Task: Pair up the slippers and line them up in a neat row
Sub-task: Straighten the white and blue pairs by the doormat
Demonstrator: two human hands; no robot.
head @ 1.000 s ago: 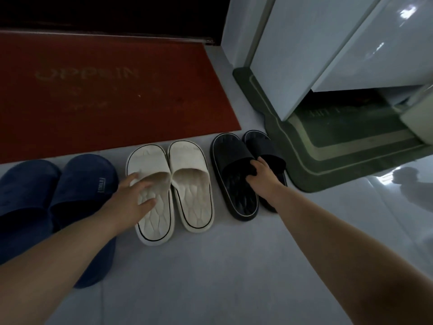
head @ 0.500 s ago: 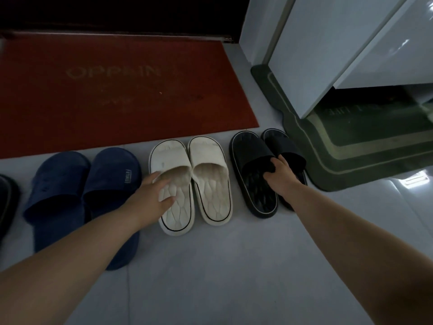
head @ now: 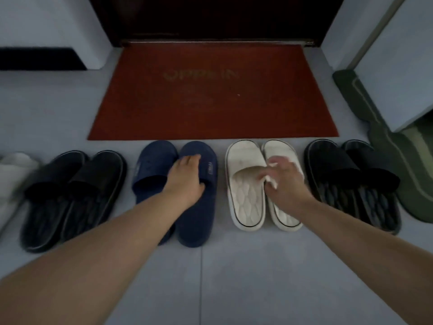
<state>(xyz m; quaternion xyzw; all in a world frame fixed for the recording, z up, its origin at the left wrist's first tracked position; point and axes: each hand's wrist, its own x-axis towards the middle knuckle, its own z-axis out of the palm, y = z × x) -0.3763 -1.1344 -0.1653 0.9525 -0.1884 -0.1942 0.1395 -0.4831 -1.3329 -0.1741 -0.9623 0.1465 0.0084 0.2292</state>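
Several slipper pairs stand side by side on the grey floor in front of a red mat. A navy pair [head: 152,174] is in the middle, and my left hand [head: 187,177] lies on the strap of its right slipper [head: 199,219], fingers around it. To the right is a white pair [head: 246,195]; my right hand [head: 283,181] grips the strap of its right slipper [head: 285,214]. A black pair [head: 346,174] stands at the far right, another black pair [head: 75,191] at the left, and a blurred white slipper [head: 11,174] at the left edge.
The red doormat [head: 210,102] lies behind the row, in front of a dark door [head: 210,17]. A green mat [head: 403,174] lies at the right under a white cabinet [head: 403,66]. Bare grey floor tiles [head: 234,277] stretch in front of the slippers.
The view swung left, bringing more slippers into sight. My left hand moved from the white pair to the navy slipper. My right hand left the black pair and took the right white slipper.
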